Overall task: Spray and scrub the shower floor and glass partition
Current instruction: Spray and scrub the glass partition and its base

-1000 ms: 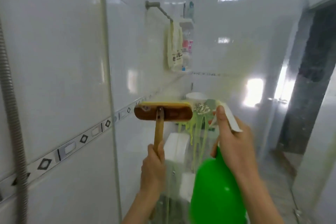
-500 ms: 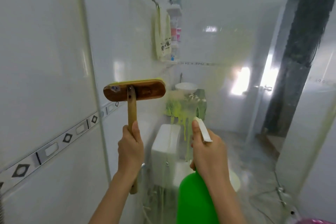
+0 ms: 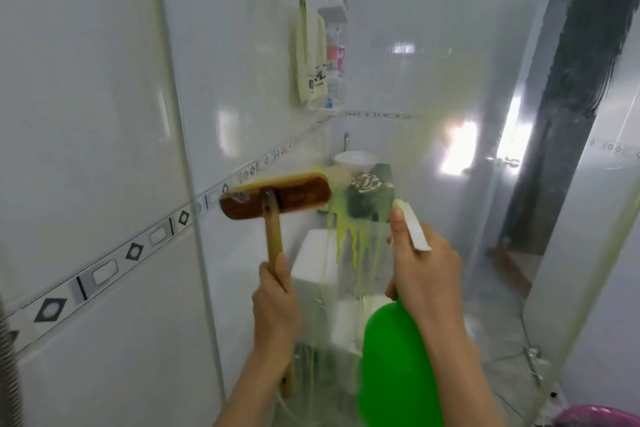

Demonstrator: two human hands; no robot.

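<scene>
Glass partition (image 3: 450, 80): straight ahead, filling the view from 12 to 4 o'clock, hazy and smeared.
Tiled wall (image 3: 79, 114): white, at 9 o'clock, crossed by a diamond-patterned border strip.
Spray bottle (image 3: 394, 357): green body at 5 o'clock, white nozzle angled up toward the glass.
Scrub brush (image 3: 277, 198): wooden head crosswise near the centre, yellow bristles facing the glass; handle runs down toward 6 o'clock.
Towel (image 3: 311, 59): pale, hanging from a rail at 12 o'clock.
Right hand (image 3: 426, 274): grip clamped round the bottle's neck, forefinger lying up along the nozzle.
Left hand (image 3: 277, 302): grip clamped round the brush handle.
Green streaks (image 3: 346, 239): running down the glass, at 3 o'clock of the brush head.
</scene>
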